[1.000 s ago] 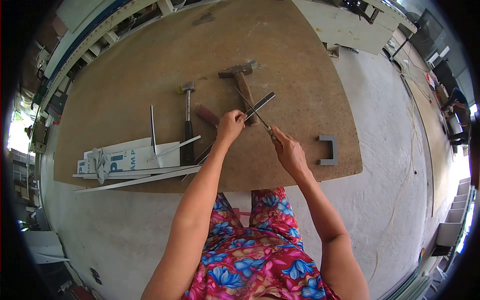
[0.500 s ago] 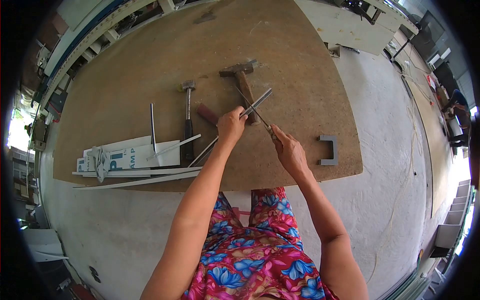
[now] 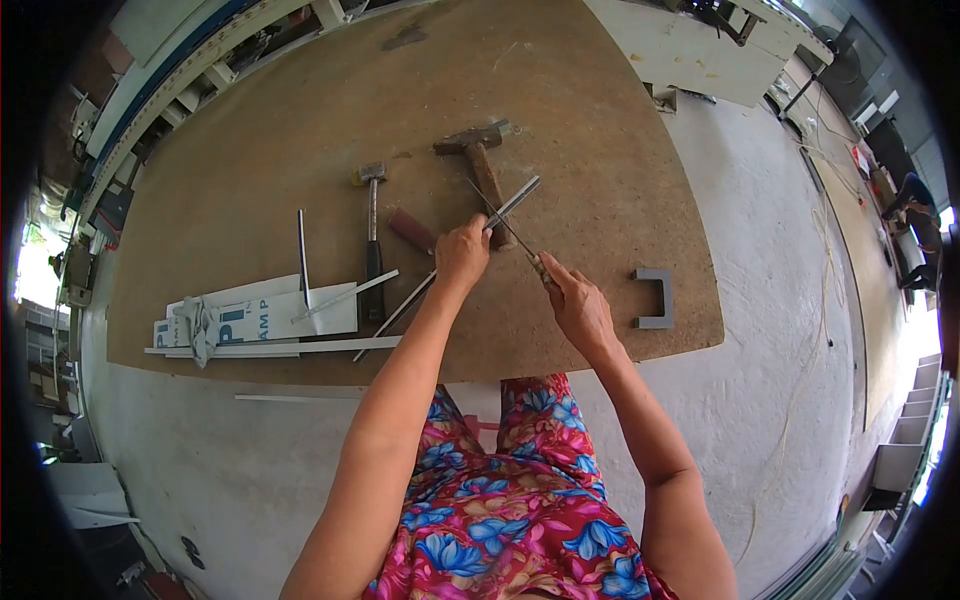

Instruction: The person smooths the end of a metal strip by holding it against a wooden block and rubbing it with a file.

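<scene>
My left hand (image 3: 464, 254) is closed round a narrow grey metal strip (image 3: 518, 198), whose end sticks out up and to the right. My right hand (image 3: 580, 306) grips the handle of a thin, pointed, file-like tool (image 3: 515, 236). Its slender shaft crosses the strip just beyond my left fingers. Beneath the crossing lies a hammer (image 3: 484, 168) with a wooden handle. A dark red block-like piece (image 3: 411, 230) rests beside my left hand. Another thin strip length (image 3: 405, 305) runs below that hand; my grip hides whether it is the same strip.
On the brown table (image 3: 590, 150) lie a black-handled hammer (image 3: 374, 235), white printed sheets (image 3: 262, 318) with a grey cloth (image 3: 203, 330), pale strips (image 3: 310, 348), and a grey U-shaped piece (image 3: 656, 298) near the right edge. A loose white strip (image 3: 295, 398) shows beyond the front edge.
The long white strip that lay along the front table edge has slid off and now appears lower, over the floor. My hands keep nearly the same position, strip and tool still crossed.
</scene>
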### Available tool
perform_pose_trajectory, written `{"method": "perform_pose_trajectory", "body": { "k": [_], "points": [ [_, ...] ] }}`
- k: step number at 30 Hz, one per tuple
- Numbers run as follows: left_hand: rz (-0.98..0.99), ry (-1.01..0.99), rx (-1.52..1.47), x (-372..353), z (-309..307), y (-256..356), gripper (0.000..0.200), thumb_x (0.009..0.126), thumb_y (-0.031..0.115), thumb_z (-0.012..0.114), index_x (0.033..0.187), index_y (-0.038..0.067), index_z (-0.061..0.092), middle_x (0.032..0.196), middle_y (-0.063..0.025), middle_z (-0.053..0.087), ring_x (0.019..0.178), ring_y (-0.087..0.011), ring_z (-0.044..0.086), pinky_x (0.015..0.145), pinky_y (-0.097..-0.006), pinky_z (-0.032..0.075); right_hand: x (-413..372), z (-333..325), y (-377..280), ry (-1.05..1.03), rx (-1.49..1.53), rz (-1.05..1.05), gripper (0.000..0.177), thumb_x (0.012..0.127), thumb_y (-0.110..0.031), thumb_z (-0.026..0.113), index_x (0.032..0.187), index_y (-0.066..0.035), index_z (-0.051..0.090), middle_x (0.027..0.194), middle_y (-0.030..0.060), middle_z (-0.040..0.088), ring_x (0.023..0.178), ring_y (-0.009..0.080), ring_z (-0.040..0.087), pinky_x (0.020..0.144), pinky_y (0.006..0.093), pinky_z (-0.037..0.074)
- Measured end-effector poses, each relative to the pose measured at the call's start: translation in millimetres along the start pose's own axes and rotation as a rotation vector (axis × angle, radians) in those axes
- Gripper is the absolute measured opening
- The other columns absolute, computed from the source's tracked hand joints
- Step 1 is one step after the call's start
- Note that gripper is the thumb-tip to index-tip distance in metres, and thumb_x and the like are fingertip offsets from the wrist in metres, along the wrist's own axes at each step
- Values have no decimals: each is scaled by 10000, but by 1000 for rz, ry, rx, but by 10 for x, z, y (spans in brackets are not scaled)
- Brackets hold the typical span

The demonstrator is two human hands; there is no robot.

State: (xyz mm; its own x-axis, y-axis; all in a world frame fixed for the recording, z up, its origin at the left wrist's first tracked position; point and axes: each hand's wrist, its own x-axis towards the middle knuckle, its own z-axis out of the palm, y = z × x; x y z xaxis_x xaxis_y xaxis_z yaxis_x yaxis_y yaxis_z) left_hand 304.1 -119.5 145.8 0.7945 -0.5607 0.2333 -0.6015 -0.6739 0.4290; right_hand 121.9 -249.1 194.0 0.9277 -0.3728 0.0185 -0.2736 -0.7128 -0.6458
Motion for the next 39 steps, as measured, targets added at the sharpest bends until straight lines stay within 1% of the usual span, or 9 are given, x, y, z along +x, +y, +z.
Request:
{"method": "perform_pose_trajectory", "body": {
  "k": [5, 10, 14, 17, 26, 32, 33, 36, 39],
  "points": [
    [-17, 21, -61, -16, 37, -10, 125, 900, 202, 582, 923, 80, 570, 755, -204, 650, 750, -432, 629, 639, -528, 472, 18, 137, 134, 68, 21, -58, 441, 919, -130, 540, 1351, -216, 519, 1024, 226, 630, 905, 407, 631, 758, 462, 504],
    [-50, 76, -119, -72, 43, -5, 155, 891, 239, 589, 924, 87, 594, 752, -184, 666, 735, -389, 656, 641, -507, 486, 50, 257, 193, 98, 93, -125, 422, 898, -73, 557, 1315, -136, 556, 1081, 252, 635, 978, 401, 628, 805, 436, 508],
    [-8, 146, -68, -72, 98, -36, 141, 889, 228, 597, 901, 87, 594, 698, -161, 664, 685, -358, 664, 628, -477, 482, 43, 152, 29, 39, 79, -56, 473, 902, -6, 553, 1359, -126, 525, 1080, 257, 642, 971, 341, 668, 779, 382, 511],
    [-5, 153, -22, -80, 104, -17, 129, 883, 212, 610, 881, 84, 589, 665, -147, 661, 633, -329, 663, 596, -451, 481, 24, 109, -85, 3, 52, 41, 462, 913, -12, 544, 1363, -116, 520, 1080, 260, 643, 981, 319, 672, 790, 382, 509],
    [-38, 68, -75, -33, 111, -31, 208, 924, 272, 562, 877, 70, 581, 674, -178, 649, 662, -359, 665, 583, -494, 499, 38, 161, 71, 33, 102, -54, 420, 919, -64, 551, 1337, -83, 526, 1149, 250, 616, 1036, 389, 622, 840, 391, 497],
    [-25, 8, -40, -3, 47, -2, 180, 927, 234, 558, 910, 56, 565, 692, -191, 645, 679, -385, 656, 601, -506, 498, 33, 53, -5, 73, 50, -48, 411, 926, -100, 546, 1335, -145, 543, 1004, 221, 651, 924, 376, 636, 777, 423, 495],
    [-30, -6, -36, 3, 56, -2, 176, 928, 223, 556, 917, 48, 561, 699, -196, 643, 688, -391, 653, 608, -508, 497, 28, 61, 14, 94, 45, -54, 427, 928, -116, 549, 1350, -184, 536, 918, 199, 637, 856, 367, 636, 749, 431, 492],
    [19, 84, -103, 16, 109, -23, 157, 924, 192, 517, 887, 47, 566, 713, -197, 647, 689, -391, 656, 606, -502, 509, 24, 29, 29, 74, -9, -69, 438, 927, -118, 549, 1358, -192, 527, 913, 193, 631, 845, 366, 633, 739, 436, 490],
    [6, 6, -122, 18, 83, -37, 158, 935, 169, 531, 914, 12, 529, 760, -242, 625, 761, -430, 626, 644, -516, 479, 4, 27, 10, 48, -43, -57, 438, 929, -120, 547, 1358, -204, 527, 908, 190, 626, 834, 362, 630, 723, 444, 488]
  ]
}}
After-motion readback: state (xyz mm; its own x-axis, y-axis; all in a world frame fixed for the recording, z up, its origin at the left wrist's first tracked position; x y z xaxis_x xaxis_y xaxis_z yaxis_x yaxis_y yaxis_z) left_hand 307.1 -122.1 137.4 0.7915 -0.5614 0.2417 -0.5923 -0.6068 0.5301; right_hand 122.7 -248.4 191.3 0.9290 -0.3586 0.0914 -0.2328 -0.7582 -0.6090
